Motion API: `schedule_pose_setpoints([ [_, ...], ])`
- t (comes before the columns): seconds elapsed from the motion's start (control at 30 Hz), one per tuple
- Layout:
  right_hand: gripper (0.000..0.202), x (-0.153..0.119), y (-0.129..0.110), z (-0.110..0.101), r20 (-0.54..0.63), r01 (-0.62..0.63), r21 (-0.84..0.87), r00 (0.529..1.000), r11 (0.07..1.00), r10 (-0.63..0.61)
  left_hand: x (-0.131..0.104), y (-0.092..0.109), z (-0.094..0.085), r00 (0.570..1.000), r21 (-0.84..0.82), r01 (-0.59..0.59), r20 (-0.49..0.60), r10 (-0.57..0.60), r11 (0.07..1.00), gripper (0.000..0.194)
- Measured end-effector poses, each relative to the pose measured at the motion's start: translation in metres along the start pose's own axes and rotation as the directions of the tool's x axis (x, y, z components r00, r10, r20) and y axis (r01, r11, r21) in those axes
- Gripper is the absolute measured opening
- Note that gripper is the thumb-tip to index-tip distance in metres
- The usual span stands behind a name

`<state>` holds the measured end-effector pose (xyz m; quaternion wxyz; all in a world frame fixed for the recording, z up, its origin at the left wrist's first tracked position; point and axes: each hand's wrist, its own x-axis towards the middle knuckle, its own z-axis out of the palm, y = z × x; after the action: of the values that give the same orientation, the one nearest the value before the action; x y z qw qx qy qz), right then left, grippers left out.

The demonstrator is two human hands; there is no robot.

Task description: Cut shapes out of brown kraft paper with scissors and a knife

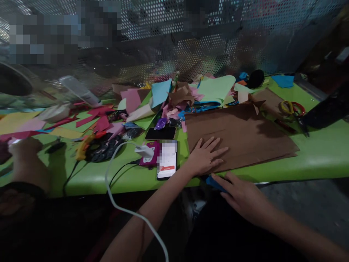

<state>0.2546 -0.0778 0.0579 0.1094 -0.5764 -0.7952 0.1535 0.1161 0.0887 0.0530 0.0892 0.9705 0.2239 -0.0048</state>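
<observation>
A large brown sheet [240, 136], looking like felt or paper and doubled at its edges, lies along the front of the green table. My left hand [203, 159] rests flat on its left front part, fingers spread and holding nothing. Just below the table's front edge, my right hand [240, 194] grips a blue flat object [216, 183]. Most of that object is covered by the fingers, so its kind is unclear. Left of my left hand lies a phone with a lit screen [167, 160], partly beneath my forearm.
A purple socket block [149, 154] with a white plug and cable sits left of the phone. Behind it lies a dark phone [160, 133]. Coloured scraps [180, 96] heap along the back. Scissors [296, 111] lie right. Another person's arm [28, 163] reaches in at left.
</observation>
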Motion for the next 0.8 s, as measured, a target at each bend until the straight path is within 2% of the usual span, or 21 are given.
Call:
schedule_pose_setpoints([
  [0.13,0.058,0.005,-0.020,0.003,0.103,0.069,0.095,0.992,0.993,-0.079,0.000,0.000,0.002,1.000,-0.019,-0.001,-0.013,0.001,1.000,0.054],
  [0.2,0.061,0.000,-0.022,-0.006,0.142,0.082,0.154,0.984,0.985,-0.104,-0.001,-0.001,0.002,1.000,-0.041,-0.004,-0.020,0.003,0.999,0.054],
  [0.33,0.063,-0.009,0.000,-0.053,0.132,0.056,0.236,0.987,0.970,-0.089,-0.002,-0.008,-0.005,1.000,-0.162,0.000,-0.007,-0.002,0.987,0.055],
  [0.4,0.059,0.004,0.017,-0.082,0.062,0.057,0.223,0.995,0.973,-0.073,0.002,-0.015,-0.010,0.998,-0.197,0.060,-0.024,-0.066,0.979,0.055],
  [0.47,0.054,0.037,0.031,-0.104,-0.035,0.076,0.180,0.997,0.981,-0.071,0.007,-0.023,-0.013,0.975,-0.165,0.193,-0.079,-0.208,0.967,0.059],
  [0.57,0.049,0.116,0.048,-0.114,-0.176,0.162,0.076,0.974,0.984,-0.146,0.014,-0.034,-0.014,0.898,-0.097,0.403,-0.153,-0.413,0.910,0.066],
  [0.63,0.049,0.179,0.051,-0.108,-0.189,0.184,0.000,0.965,0.983,-0.180,0.016,-0.040,-0.013,0.868,-0.083,0.462,-0.162,-0.469,0.883,0.068],
  [0.7,0.048,0.237,0.048,-0.096,-0.129,0.198,-0.113,0.969,0.974,-0.212,0.018,-0.044,-0.014,0.863,-0.072,0.479,-0.147,-0.484,0.875,0.069],
  [0.8,0.043,0.304,0.036,-0.081,-0.106,0.204,-0.177,0.969,0.963,-0.225,0.021,-0.048,-0.023,0.860,-0.027,0.503,-0.077,-0.504,0.864,0.070],
])
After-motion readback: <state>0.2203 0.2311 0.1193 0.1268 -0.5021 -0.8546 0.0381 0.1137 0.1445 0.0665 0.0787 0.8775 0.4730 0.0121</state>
